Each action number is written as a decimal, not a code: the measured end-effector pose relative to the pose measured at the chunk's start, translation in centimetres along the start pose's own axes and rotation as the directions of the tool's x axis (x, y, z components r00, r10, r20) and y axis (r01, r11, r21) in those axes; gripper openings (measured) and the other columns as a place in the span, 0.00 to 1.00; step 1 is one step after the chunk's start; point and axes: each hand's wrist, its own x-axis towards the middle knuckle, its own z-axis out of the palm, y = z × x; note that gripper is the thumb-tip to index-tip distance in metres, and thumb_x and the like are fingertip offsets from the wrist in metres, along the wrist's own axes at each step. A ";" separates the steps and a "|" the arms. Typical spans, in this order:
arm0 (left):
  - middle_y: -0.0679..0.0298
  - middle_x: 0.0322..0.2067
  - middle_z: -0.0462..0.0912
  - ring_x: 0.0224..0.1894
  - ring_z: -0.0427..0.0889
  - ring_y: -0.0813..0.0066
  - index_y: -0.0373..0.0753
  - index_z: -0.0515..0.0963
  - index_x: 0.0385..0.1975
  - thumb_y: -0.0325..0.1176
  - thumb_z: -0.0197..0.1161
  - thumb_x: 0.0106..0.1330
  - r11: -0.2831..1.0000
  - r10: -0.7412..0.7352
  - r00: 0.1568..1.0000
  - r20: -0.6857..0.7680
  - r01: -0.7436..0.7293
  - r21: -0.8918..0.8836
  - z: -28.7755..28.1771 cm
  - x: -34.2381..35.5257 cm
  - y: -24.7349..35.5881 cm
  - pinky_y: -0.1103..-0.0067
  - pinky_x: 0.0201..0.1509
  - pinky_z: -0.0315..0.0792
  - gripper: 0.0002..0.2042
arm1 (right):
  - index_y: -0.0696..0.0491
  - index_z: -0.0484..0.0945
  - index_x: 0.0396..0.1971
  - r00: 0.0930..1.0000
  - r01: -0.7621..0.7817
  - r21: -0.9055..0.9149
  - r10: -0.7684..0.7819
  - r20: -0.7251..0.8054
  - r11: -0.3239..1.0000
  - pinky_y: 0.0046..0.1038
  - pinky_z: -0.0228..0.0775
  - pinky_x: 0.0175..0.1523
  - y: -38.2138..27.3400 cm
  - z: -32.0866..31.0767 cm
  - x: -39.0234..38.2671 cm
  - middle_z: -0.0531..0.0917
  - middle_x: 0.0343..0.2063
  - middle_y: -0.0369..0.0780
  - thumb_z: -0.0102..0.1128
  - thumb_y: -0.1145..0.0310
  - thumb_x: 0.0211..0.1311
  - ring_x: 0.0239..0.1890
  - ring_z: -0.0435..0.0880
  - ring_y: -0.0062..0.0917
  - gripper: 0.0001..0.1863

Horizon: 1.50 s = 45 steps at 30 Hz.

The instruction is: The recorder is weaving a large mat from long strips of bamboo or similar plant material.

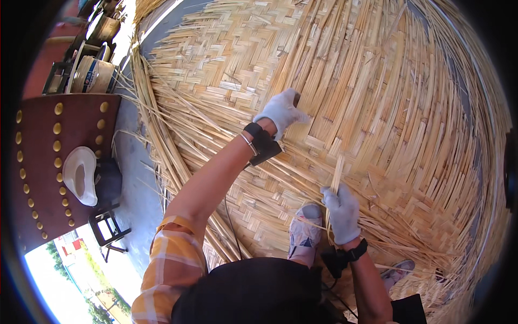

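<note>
A half-woven mat of pale split-cane strips (221, 65) spreads beneath me, herringbone in places, with long loose strips (399, 92) running across it. My left hand (280, 113), in a white glove, is over the middle of the weave, fingers curled at a small dark piece that I cannot make out. My right hand (342, 216), also gloved, is lower right, closed on an upright flat cane strip (337, 173). My shoe (305, 227) stands on the mat just left of that hand, among crossing strips.
At left are a dark red studded door panel (40, 129), a pale hat (79, 175) on a dark object, a black stool (105, 229) and stacked spools (89, 73). Grey floor (129, 183) borders the mat. Bundled loose strips (145, 92) lie along its left edge.
</note>
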 end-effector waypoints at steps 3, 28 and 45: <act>0.53 0.29 0.79 0.34 0.79 0.60 0.32 0.75 0.33 0.39 0.72 0.39 1.000 -0.017 0.995 0.099 0.014 0.025 -0.1 0.2 0.3 0.74 0.40 0.72 0.22 | 0.58 0.71 0.22 0.998 0.050 0.018 -0.049 -0.048 0.999 0.34 0.58 0.22 0.1 -0.6 0.0 0.70 0.12 0.45 0.54 0.67 0.57 0.15 0.70 0.36 0.10; 0.52 0.35 0.79 0.39 0.79 0.59 0.32 0.73 0.40 0.42 0.70 0.43 0.993 -0.023 1.000 -0.013 0.025 0.120 2.1 1.0 3.1 0.73 0.43 0.72 0.26 | 0.60 0.75 0.30 0.985 0.038 0.133 -0.015 -0.171 0.990 0.25 0.65 0.28 -0.7 -6.4 -3.6 0.76 0.19 0.42 0.52 0.76 0.54 0.21 0.74 0.28 0.05; 0.54 0.26 0.80 0.31 0.81 0.68 0.31 0.78 0.30 0.44 0.73 0.41 0.979 -0.146 0.989 0.026 0.140 0.151 2.2 0.8 4.8 0.73 0.35 0.73 0.23 | 0.61 0.71 0.30 0.915 0.169 0.263 -0.052 -0.400 0.950 0.22 0.69 0.30 -3.3 -7.1 -3.2 0.79 0.29 0.43 0.48 0.75 0.59 0.23 0.75 0.20 0.04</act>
